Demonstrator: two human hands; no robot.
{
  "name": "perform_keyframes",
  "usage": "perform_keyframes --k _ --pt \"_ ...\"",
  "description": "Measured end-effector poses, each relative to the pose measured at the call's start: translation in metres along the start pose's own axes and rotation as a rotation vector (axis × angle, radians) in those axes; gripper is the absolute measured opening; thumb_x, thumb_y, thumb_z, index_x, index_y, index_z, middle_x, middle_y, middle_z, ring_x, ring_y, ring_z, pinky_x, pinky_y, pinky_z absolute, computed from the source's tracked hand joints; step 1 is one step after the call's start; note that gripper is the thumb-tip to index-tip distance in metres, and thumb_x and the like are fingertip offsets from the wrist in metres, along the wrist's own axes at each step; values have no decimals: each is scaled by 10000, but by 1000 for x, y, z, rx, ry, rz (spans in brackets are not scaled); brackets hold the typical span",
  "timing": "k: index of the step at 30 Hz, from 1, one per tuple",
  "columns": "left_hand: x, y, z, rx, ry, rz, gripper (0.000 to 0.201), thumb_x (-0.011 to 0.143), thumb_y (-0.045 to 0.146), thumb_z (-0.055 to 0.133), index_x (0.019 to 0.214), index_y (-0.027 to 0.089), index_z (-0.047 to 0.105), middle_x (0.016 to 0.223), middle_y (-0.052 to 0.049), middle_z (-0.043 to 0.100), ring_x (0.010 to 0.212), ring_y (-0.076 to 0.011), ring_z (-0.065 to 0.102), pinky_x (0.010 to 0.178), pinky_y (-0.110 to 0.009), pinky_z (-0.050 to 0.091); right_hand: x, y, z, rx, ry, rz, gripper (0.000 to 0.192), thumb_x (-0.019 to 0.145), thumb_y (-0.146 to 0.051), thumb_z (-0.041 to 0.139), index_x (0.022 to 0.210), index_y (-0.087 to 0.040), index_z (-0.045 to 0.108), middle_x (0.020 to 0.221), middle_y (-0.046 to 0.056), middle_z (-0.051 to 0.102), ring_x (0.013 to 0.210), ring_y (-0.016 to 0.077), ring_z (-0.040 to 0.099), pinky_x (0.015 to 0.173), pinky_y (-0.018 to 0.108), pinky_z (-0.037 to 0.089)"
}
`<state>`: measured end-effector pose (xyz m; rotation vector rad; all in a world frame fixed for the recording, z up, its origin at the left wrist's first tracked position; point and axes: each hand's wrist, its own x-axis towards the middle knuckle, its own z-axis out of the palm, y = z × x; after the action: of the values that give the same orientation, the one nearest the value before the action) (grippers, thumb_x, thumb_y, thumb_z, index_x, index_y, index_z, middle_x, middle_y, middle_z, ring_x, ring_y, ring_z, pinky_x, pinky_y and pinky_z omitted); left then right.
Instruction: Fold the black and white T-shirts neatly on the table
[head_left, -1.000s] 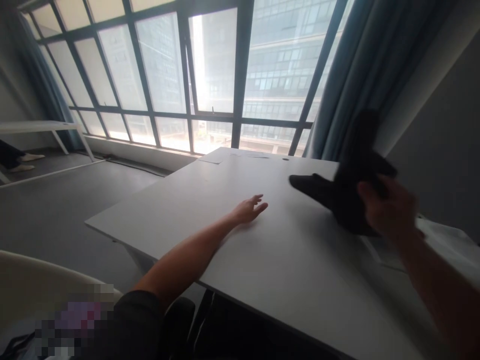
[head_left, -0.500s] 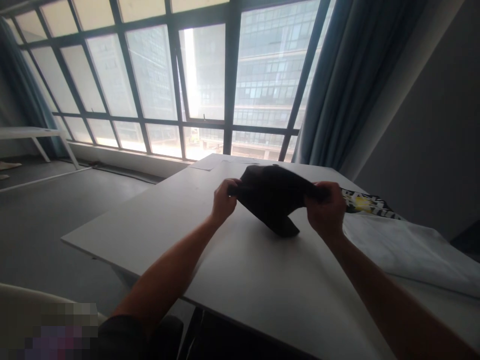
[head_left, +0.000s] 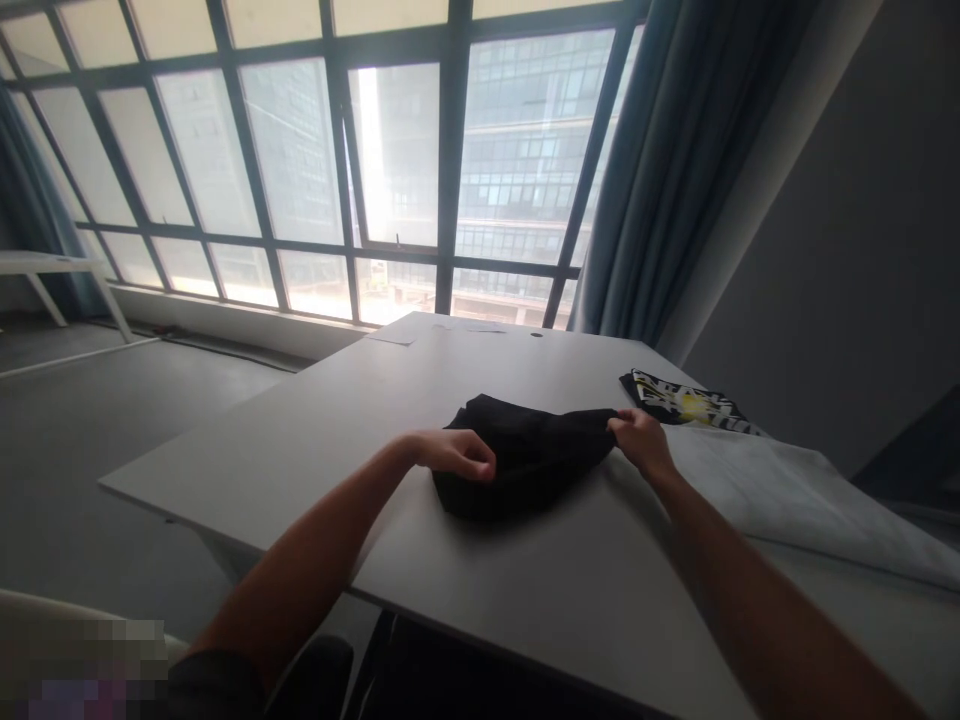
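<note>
Black cloth (head_left: 529,455), both hands gripping; print perhaps unreadable

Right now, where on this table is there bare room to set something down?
The table is bare left of the left hand, and in front of the black cloth toward the near edge. The far strip by the window is mostly bare. The right side is crowded: right hand, printed shirt, white cloth.
</note>
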<state>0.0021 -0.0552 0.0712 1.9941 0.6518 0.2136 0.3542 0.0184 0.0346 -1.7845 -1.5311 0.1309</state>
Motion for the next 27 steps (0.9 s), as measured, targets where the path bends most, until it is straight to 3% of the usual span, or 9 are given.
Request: perform_keyframes --k 3,6,8,10,12,15,20,24,27 --pt "0 -3 3 -9 -138 -184 728 529 787 773 962 206 704 725 -15 703 586 -163 595 563 -296 486 0 8 -6 -92 -40 -176 702 696 -225 633 1387 -151 530 1298 142 639 1146 285 629 999 399 486" --pt "4 -11 8 268 18 -263 738 499 619 886 1095 234 683 845 -12 720 716 -196 654 650 -305 515 -8 8 -1 -90 -321 -479 671 713 -244 679 1374 -196 570 1413 117 574 1308 280 526 1115 405 401" --pt "9 -13 14 493 138 -234 834 488 532 918 1228 263 639 1082 -54 706 954 -255 662 794 -339 524 -14 5 6 -77 -512 -543 546 752 -293 691 1290 -214 643 1362 97 619 1275 261 560 1110 383 410" --pt "14 -11 20 664 226 -188 860 525 481 914 1303 283 605 1280 -90 637 1160 -310 591 924 -379 492 -17 1 12 -86 -587 -546 400 788 -301 675 1177 -213 706 1271 85 670 1175 236 624 1055 346 451" --pt "18 -9 24 724 264 -170 698 622 447 870 1258 265 647 1291 -97 640 1201 -321 573 959 -380 475 -18 -3 14 -133 -535 -516 258 827 -292 639 1050 -215 744 1148 72 718 1067 227 665 979 329 484" --pt "16 -8 19 638 243 -181 431 708 372 811 1111 249 724 1141 -55 726 1058 -274 659 884 -323 500 -15 -6 9 -217 -314 -378 238 899 -325 558 1009 -230 745 1018 71 751 979 251 682 877 340 495" --pt "-13 -13 -10 441 248 -284 394 567 269 859 948 246 758 928 8 769 861 -240 695 706 -283 508 1 7 -10 -174 95 -33 424 957 -363 402 1212 -144 662 1076 170 723 997 312 663 818 370 481" --pt "-39 -21 -33 400 388 -410 306 526 243 821 822 236 748 751 32 725 757 -226 675 621 -269 476 10 27 -18 -163 123 128 436 924 -337 421 1244 -130 633 1080 187 712 1010 326 659 822 385 483" --pt "-51 -27 -46 453 636 -382 235 559 266 776 791 241 748 787 16 710 779 -224 662 681 -285 500 11 31 -17 -205 46 178 419 920 -336 434 1246 -165 633 1044 174 720 986 323 673 803 386 485"
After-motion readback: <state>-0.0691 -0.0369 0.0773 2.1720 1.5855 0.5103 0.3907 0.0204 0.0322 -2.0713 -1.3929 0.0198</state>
